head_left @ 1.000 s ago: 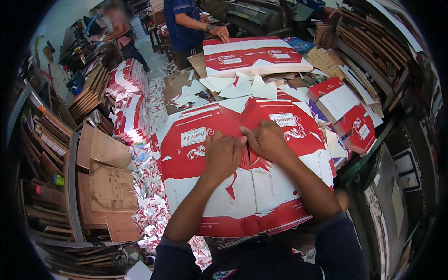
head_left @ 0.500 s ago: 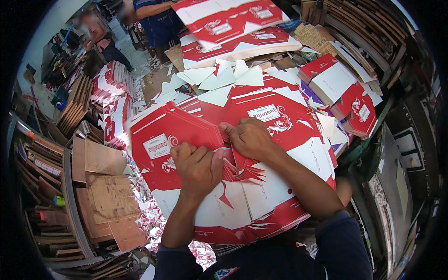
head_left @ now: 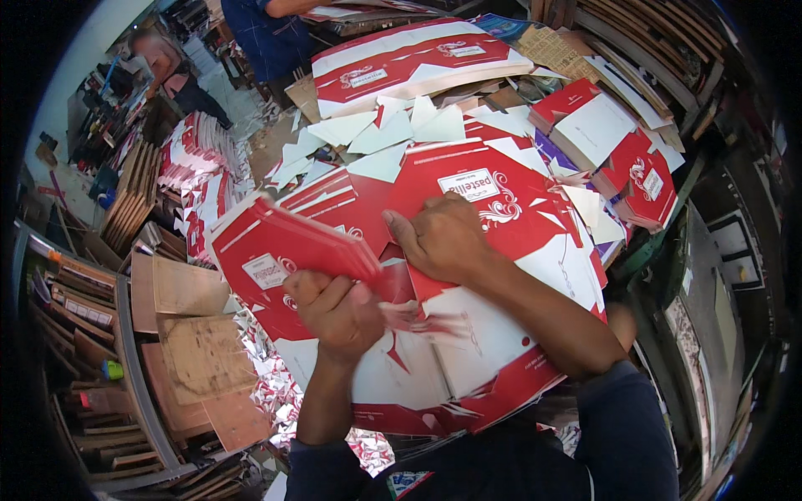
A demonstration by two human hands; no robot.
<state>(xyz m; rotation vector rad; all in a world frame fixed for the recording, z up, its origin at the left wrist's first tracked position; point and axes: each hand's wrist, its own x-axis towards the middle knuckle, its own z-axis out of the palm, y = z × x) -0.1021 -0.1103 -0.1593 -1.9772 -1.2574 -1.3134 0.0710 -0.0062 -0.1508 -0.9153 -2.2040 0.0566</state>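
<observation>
A thick bundle of red-and-white printed box blanks [head_left: 280,242] is tilted up at the left, with my left hand [head_left: 338,313] closed round its near edge. Torn strips hanging from the bundle [head_left: 426,324] are smeared by motion. My right hand [head_left: 449,238] is curled into a fist on the red face of the neighbouring stack of box blanks [head_left: 535,221], its thumb pointing left. Whatever lies under those right fingers is hidden. Between the hands, a gap separates the raised bundle from that stack. White and red panels of the sheets spread out below both wrists.
Loose white paper offcuts [head_left: 380,138] lie beyond the stack. Farther back is another pile of printed sheets [head_left: 418,67], with a co-worker in dark blue [head_left: 263,37] beside it. Wooden boards [head_left: 205,355] stand at left; red-and-white scraps [head_left: 271,392] cover the floor.
My left hand has moved a little left and down, pulling the bundle away from the right-hand stack. The sheet held up at the back now lies down on its pile.
</observation>
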